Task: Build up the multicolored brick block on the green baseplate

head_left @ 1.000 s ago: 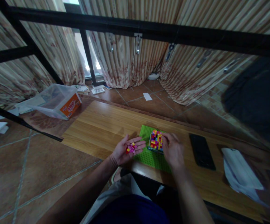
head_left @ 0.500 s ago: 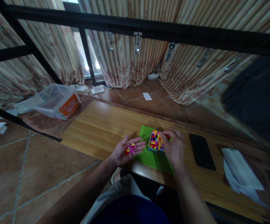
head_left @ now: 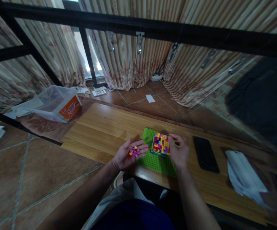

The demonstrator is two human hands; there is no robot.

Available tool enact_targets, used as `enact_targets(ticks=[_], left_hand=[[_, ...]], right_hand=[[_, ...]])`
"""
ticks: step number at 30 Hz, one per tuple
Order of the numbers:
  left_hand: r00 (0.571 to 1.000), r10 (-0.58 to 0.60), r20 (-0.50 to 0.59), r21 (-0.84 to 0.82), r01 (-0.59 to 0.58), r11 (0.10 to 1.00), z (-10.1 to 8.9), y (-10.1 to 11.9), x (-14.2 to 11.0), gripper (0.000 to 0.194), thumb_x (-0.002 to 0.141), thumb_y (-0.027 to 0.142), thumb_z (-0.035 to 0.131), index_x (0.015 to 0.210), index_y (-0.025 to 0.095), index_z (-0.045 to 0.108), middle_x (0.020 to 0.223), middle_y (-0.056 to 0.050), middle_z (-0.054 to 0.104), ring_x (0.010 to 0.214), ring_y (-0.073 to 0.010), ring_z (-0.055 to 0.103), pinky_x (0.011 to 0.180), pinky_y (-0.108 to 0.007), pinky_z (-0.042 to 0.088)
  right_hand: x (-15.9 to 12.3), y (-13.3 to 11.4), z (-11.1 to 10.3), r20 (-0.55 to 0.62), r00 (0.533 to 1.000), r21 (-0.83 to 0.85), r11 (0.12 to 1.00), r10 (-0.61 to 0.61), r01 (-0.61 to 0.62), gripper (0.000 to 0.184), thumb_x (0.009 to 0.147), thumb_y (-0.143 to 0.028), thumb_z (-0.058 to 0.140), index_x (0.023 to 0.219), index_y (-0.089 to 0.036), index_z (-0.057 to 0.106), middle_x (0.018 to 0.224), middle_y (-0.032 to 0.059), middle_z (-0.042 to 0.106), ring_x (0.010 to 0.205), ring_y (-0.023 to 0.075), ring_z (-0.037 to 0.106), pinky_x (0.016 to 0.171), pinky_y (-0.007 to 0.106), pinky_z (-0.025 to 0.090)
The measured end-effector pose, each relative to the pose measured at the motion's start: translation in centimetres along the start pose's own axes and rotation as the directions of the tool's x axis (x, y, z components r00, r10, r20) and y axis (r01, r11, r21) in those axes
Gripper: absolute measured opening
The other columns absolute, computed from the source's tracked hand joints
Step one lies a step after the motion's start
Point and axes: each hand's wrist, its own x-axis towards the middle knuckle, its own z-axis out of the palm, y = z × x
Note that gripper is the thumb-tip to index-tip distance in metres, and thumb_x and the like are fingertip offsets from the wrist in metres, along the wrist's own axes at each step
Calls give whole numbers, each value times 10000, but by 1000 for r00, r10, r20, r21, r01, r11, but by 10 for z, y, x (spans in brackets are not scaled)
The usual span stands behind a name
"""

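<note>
My left hand (head_left: 129, 154) is palm up with its fingers stretched out flat. A small heap of pink, red and yellow toy bricks (head_left: 134, 151) lies loose on it. To its right, a block of many-coloured toy bricks (head_left: 161, 143) sits on a green studded baseplate (head_left: 150, 161). My right hand (head_left: 179, 149) is at the right edge of that block, with thumb and index finger drawn together in a pinch. Whatever is between those fingertips is too small to make out. The hand hides part of the baseplate.
Right of my hand, a black phone (head_left: 205, 154) lies on the wooden bench (head_left: 100, 124), with a white face mask (head_left: 245, 175) farther right. A clear plastic bin (head_left: 54, 103) with an orange label stands at the left. A black metal rail (head_left: 128, 25) crosses in front.
My right hand has shifted slightly right, off the top of the brick block, uncovering more of its right side. My left hand has stayed nearly still with its bricks.
</note>
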Motion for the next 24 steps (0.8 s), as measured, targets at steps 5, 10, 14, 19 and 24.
enact_targets(ticks=[5,10,14,19,24], left_hand=[[1000,-4,11,10,4,1000,-2,0,1,638,966,531,310,1341,39,464,1198,-229,643,1057,-255,658,947,-359,459],[1000,-13,24,-6,13,1000,-4,0,2,653,965,522,320,1391,35,409,1212,-236,633,1066,-257,653,952,-365,455],[1000,-10,27,-18,11,1000,-4,0,2,670,964,522,326,1409,23,381,1223,-243,624,1083,-260,643,958,-364,450],[1000,-12,22,-19,12,1000,-4,0,2,631,972,495,321,1392,31,407,1233,-238,620,1082,-255,643,968,-364,444],[1000,-10,5,-15,10,1000,-4,0,2,625,972,496,320,1376,28,418,1219,-234,627,1081,-255,642,959,-363,453]], right_hand=[[-1,11,4,51,990,123,982,134,-140,365,784,-443,584,1006,-178,700,997,82,697,891,200,623,818,378,488],[1,14,6,77,987,134,979,144,-153,370,765,-412,594,1034,-181,696,1022,86,706,890,208,635,800,378,501],[1,12,7,84,983,114,979,162,-171,356,768,-400,587,1020,-175,698,1008,87,710,872,206,642,795,376,504],[0,9,7,81,987,64,988,137,-143,340,788,-405,558,986,-170,702,992,90,711,872,205,638,811,379,499],[0,5,6,79,992,5,995,100,-101,331,803,-404,540,973,-170,703,985,93,708,874,205,634,836,388,491]])
